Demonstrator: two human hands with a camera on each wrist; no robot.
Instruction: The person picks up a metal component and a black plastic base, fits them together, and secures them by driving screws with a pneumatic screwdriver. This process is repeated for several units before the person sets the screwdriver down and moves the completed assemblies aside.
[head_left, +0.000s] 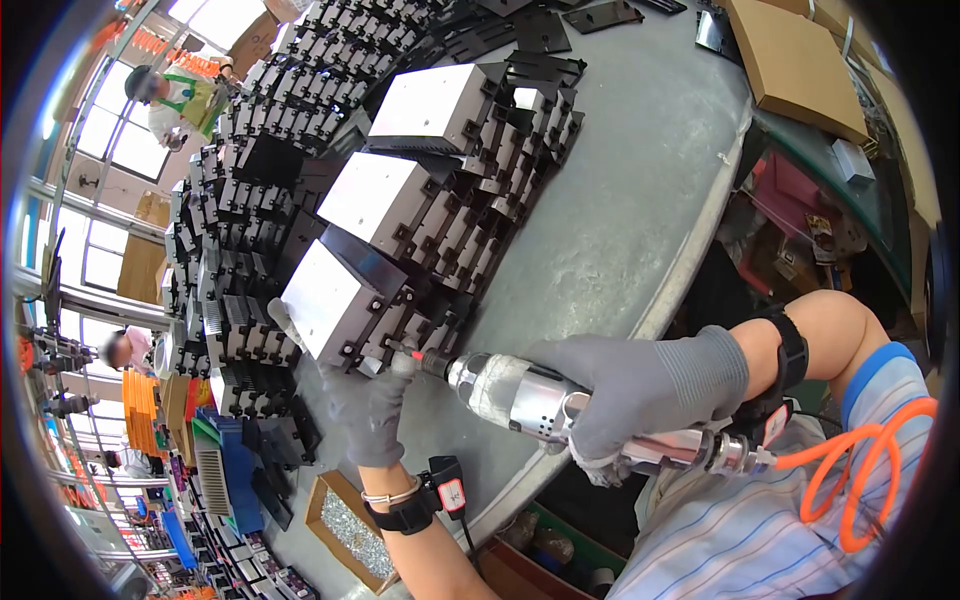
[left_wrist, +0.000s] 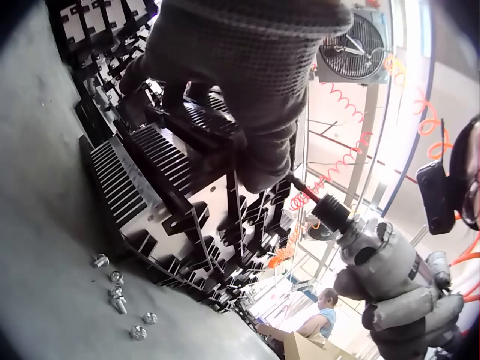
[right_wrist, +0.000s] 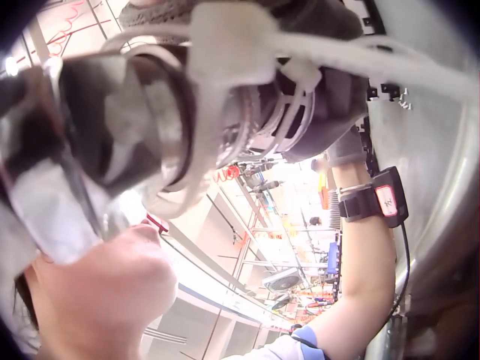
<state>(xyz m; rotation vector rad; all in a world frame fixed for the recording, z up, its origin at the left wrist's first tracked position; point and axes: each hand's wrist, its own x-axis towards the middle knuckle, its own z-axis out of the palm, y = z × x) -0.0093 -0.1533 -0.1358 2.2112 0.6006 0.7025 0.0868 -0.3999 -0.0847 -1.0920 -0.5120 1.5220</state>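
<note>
My right hand (head_left: 655, 385), in a grey glove, grips a pneumatic screwdriver (head_left: 515, 395) with an orange coiled air hose (head_left: 850, 470) at its rear. The screwdriver's bit points left at the side of the nearest white-topped metal box (head_left: 325, 295), which has black brackets along its edge. My gloved left hand (head_left: 365, 410) holds that box at its near corner. One finger lies along the far edge, and the thumb side is right at the bit's tip. In the left wrist view, the left hand (left_wrist: 232, 82) covers part of the black brackets; the screw point is hidden.
Two more white-topped boxes (head_left: 375, 200) stand in line behind. Stacks of black-bracketed parts (head_left: 240, 240) fill the left side. A cardboard tray of screws (head_left: 350, 530) sits near the left wrist; several loose screws (left_wrist: 118, 300) lie on the grey table (head_left: 600, 230). Cardboard (head_left: 795, 65) lies at right.
</note>
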